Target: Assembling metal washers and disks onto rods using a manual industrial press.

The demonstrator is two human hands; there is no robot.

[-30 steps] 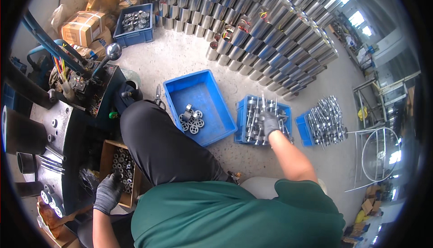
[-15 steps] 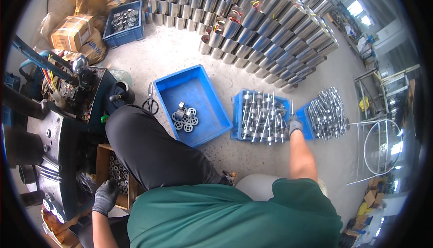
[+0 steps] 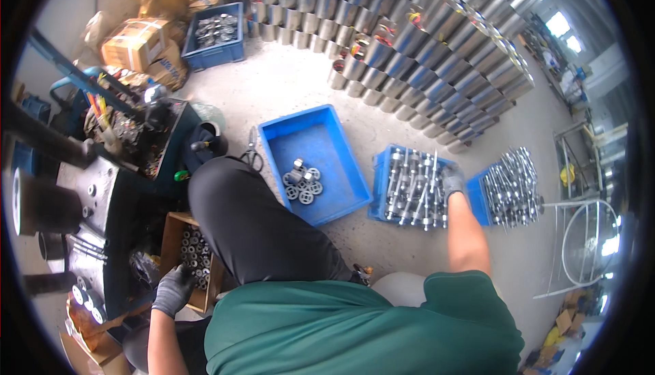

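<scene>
My right hand (image 3: 452, 179), in a grey glove, is at the right edge of a blue bin (image 3: 377, 206) heaped with metal shafts (image 3: 413, 184) that carry thick collars. Its fingers are curled, and whatever they grip is hidden against the shafts. Over the near left side of a wooden box (image 3: 198, 301) is my gloved left hand (image 3: 174, 290). The fingers there are bent together, and I cannot see what is in them. Small metal rings (image 3: 196, 252) fill much of this box, next to my leg.
A larger blue bin (image 3: 334, 170) in the middle holds several round metal end caps (image 3: 302, 182). More shafts (image 3: 512, 187) fill a bin at right. Scissors (image 3: 252, 153) lie behind my knee. A press-like machine (image 3: 82, 225) stands at left; stacked metal cylinders (image 3: 409, 68) rise behind.
The view has shifted, so the scene sits farther right and lower. My right hand, with a shaft upright in it before, has moved left over the bin. That shaft no longer shows clearly.
</scene>
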